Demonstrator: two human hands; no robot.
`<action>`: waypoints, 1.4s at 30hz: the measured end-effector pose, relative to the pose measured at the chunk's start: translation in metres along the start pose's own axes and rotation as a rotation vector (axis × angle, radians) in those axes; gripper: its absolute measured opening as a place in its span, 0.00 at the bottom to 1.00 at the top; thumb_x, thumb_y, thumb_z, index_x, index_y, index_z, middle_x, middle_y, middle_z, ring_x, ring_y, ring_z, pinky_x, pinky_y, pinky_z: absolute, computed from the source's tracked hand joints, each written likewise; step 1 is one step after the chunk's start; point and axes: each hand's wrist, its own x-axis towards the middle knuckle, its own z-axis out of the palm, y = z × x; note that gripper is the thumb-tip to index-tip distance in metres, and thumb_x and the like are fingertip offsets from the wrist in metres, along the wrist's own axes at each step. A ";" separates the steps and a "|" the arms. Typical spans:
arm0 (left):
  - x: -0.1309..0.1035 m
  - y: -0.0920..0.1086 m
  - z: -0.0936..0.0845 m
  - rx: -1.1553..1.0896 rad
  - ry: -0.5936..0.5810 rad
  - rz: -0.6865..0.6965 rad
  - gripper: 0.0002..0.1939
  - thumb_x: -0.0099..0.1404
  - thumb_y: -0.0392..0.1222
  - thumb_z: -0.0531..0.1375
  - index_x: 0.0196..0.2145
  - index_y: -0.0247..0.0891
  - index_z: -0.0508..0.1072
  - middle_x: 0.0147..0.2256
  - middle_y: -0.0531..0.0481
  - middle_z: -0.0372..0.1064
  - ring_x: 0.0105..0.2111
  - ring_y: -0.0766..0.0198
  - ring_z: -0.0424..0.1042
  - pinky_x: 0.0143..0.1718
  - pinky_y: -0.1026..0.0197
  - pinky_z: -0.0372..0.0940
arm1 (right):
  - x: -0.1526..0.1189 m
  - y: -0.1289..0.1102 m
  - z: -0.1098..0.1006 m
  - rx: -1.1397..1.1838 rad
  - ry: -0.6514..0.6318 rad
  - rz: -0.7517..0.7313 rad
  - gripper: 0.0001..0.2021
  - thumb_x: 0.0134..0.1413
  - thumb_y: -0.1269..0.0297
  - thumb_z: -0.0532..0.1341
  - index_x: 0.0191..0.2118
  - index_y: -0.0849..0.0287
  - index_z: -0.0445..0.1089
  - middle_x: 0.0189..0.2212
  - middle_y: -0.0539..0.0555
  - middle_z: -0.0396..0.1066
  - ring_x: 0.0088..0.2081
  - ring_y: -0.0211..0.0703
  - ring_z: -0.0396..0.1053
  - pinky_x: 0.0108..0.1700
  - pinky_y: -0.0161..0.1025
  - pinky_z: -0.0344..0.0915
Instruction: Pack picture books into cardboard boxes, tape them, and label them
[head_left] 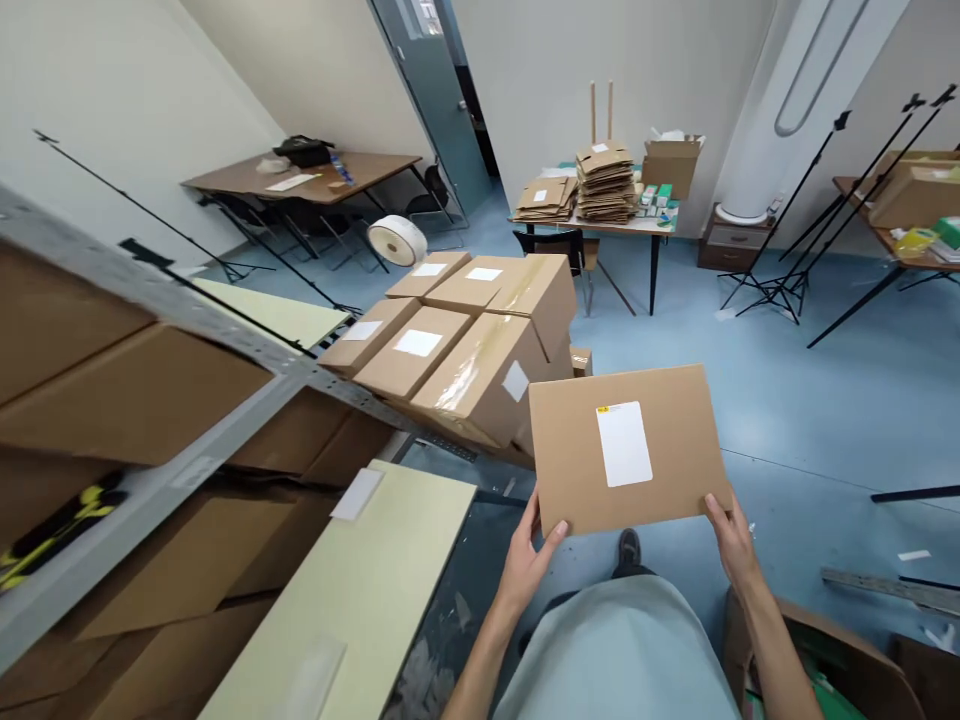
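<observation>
A flat cardboard box [559, 450] with a white label [625, 445] on its face is held up in front of my body. My left hand [531, 550] grips its lower left corner, thumb on the front face. At the lower right corner, my right hand [731, 535] pinches the box the same way. The fingers behind the box are hidden. Just beyond it stands a stack of taped cardboard boxes [480, 370], several with white labels on top. A large roll of labels [396, 241] rests at the far end of that stack.
Metal shelving [247, 400] with cartons runs along the left. A pale yellow board [375, 560] lies beside me. At the back, a table holds piled flattened cardboard [604, 185]. Tripod stands [795, 270] rise at the right. An open carton [832, 640] sits by my right side.
</observation>
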 end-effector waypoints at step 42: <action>0.874 0.158 0.224 -0.442 0.579 -0.355 0.46 0.61 0.69 0.70 0.67 0.37 0.71 0.68 0.34 0.70 0.67 0.38 0.70 0.67 0.38 0.69 | 1.048 -0.135 0.327 -0.541 -0.766 0.059 0.36 0.62 0.39 0.69 0.69 0.51 0.69 0.64 0.60 0.75 0.66 0.59 0.72 0.70 0.60 0.68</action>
